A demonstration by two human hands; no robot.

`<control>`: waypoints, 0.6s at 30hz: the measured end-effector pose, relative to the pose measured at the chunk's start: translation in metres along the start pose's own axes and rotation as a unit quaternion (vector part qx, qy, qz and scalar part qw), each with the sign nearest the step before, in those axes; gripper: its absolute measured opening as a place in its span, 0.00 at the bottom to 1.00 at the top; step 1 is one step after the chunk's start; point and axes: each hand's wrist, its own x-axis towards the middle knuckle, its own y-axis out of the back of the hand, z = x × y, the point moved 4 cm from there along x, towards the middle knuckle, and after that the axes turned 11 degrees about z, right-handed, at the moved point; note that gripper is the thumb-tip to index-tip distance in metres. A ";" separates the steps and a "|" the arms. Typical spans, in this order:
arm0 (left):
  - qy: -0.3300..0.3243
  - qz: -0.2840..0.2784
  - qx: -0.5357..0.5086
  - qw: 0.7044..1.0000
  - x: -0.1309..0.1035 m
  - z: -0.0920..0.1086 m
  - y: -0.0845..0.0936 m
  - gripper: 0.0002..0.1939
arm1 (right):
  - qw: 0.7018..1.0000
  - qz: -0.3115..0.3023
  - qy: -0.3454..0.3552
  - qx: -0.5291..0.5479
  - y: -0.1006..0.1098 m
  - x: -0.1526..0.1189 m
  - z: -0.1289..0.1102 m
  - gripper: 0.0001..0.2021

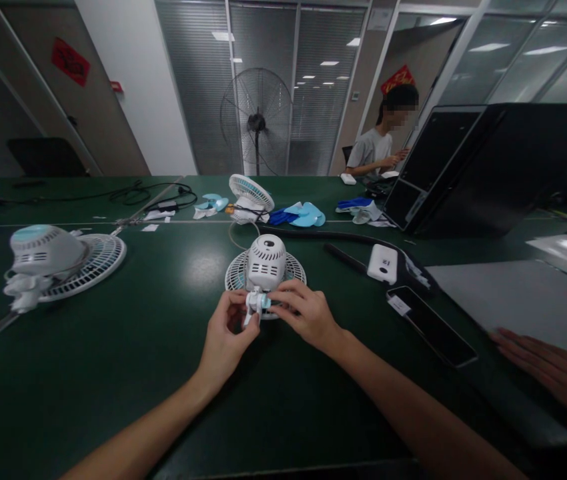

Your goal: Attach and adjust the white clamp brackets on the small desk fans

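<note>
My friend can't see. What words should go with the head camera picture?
The left hand holds the bracket of a white fan and the right hand pinches its blue knob, at a green table. Another fan lies to its left, a third behind.

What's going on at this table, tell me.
Two bare hands are working on a small white fan that lies grille down on the green table. The left hand grips the white bracket at its near end, while the right hand has its fingers at the pale blue knob on it. A second fan lies to the left, a third farther back. Someone else's hand is at the right edge.
</note>
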 end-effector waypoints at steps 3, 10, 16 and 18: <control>0.003 0.000 0.001 1.000 0.000 0.001 -0.001 0.11 | 0.995 0.013 -0.078 0.055 -0.002 0.002 0.000 0.08; 0.002 0.004 0.007 1.000 0.000 0.004 -0.001 0.11 | 0.999 -0.036 -0.017 0.018 0.002 -0.001 0.000 0.13; -0.007 0.009 0.000 1.000 0.001 0.006 -0.002 0.11 | 0.995 0.024 -0.075 0.069 -0.003 0.003 0.002 0.07; -0.005 0.007 0.007 1.000 0.001 0.008 -0.002 0.11 | 0.992 0.028 -0.095 0.073 -0.005 0.003 -0.001 0.09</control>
